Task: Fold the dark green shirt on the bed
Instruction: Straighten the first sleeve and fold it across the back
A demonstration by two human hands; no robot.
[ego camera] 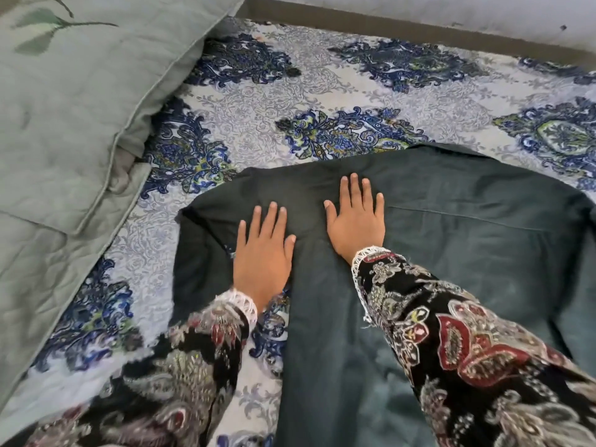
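Note:
The dark green shirt (458, 253) lies spread flat on the bed, filling the lower right of the head view. Its left sleeve (200, 253) is bent downward at the left side. My left hand (263, 256) rests flat, palm down, fingers apart, on the shirt where the sleeve joins the body. My right hand (356, 221) also lies flat with fingers spread, on the upper chest part of the shirt, a little further from me. Neither hand grips the cloth. My patterned sleeves cover part of the shirt's lower half.
The bed sheet (258, 117) is white with blue and green floral medallions. A pale green quilted blanket and pillow (74, 124) lie piled along the left. A dark bed frame edge (419, 30) and a wall run along the far side.

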